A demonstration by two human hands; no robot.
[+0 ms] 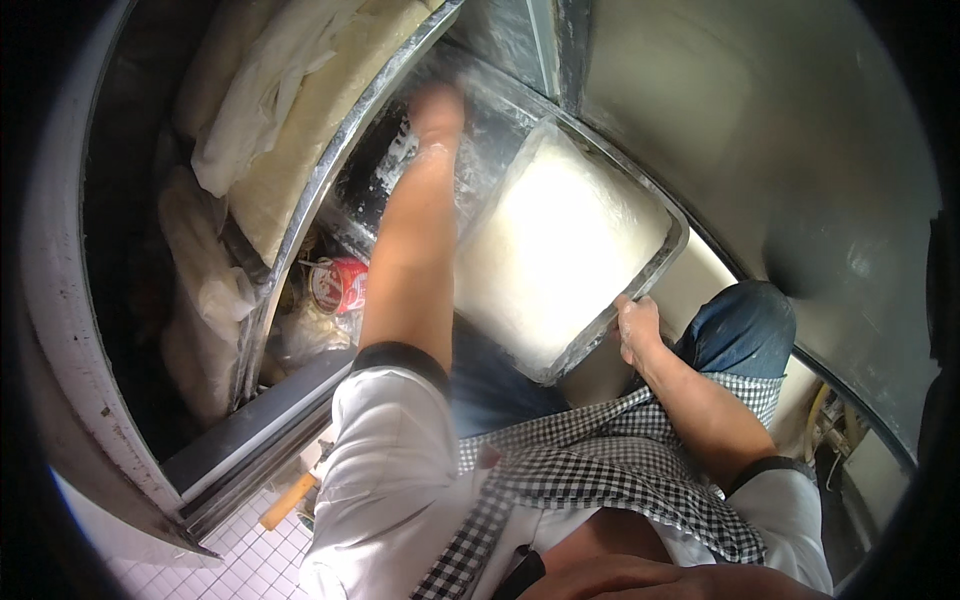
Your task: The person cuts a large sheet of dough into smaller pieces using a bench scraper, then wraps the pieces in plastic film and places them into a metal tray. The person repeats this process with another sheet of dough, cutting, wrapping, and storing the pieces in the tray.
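A metal tray [651, 264], dusted with white powder, lies aslant before me, with a large pale slab, apparently dough [562, 240], on its right part. The slab is overexposed, with what looks like clear film at its upper corner. My right hand [639, 324] grips the tray's near right rim. At the far left part of the tray, my left hand [437, 112] is over the floury dark surface beside the slab. It is motion-blurred, so its fingers and any contact are unclear.
On the left, a metal-edged shelf [330, 161] holds wrapped pale slabs [300, 142]. Below it are a red-and-white can [339, 286] and a plastic bag [315, 330]. A stainless panel [750, 150] stands at right. My bent knee [739, 330] is near the tray. A wooden handle [288, 501] shows lower left.
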